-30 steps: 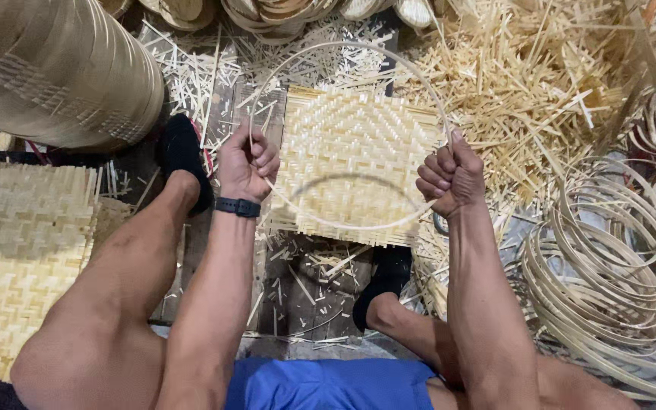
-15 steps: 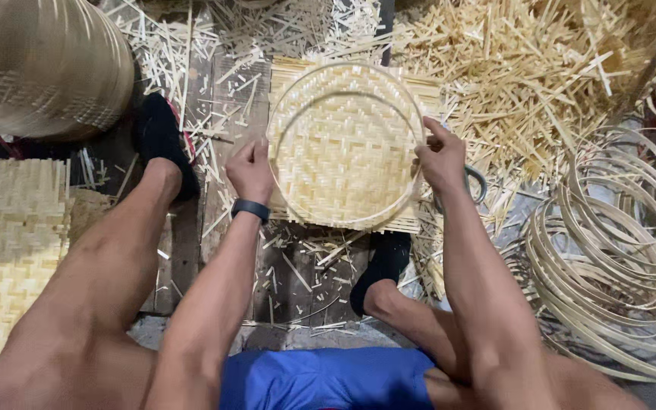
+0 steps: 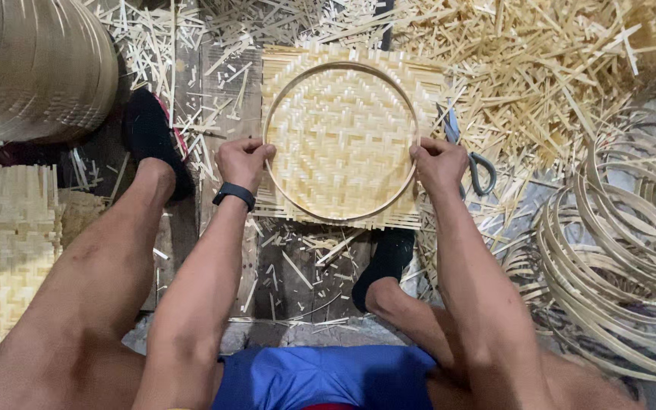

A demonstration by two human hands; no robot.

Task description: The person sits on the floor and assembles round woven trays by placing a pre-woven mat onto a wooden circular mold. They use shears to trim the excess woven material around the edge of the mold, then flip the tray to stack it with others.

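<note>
A square woven bamboo mat (image 3: 343, 137) lies on the floor in front of me. A thin round bamboo hoop (image 3: 341, 66) rests flat on top of it. My left hand (image 3: 242, 162), with a black wristband, grips the hoop's left side. My right hand (image 3: 439, 163) grips the hoop's right side. Both hands press the hoop against the mat.
A pile of bamboo hoops (image 3: 616, 250) lies at the right, loose bamboo strips (image 3: 540, 68) at the upper right. Scissors (image 3: 476, 163) lie beside my right hand. A stack of woven mats (image 3: 5, 250) is at the left, a big stack of finished baskets (image 3: 32, 68) upper left.
The hoop was held tilted above the mat a second ago; it now lies flat on the mat. Both hands have lowered and spread to its sides.
</note>
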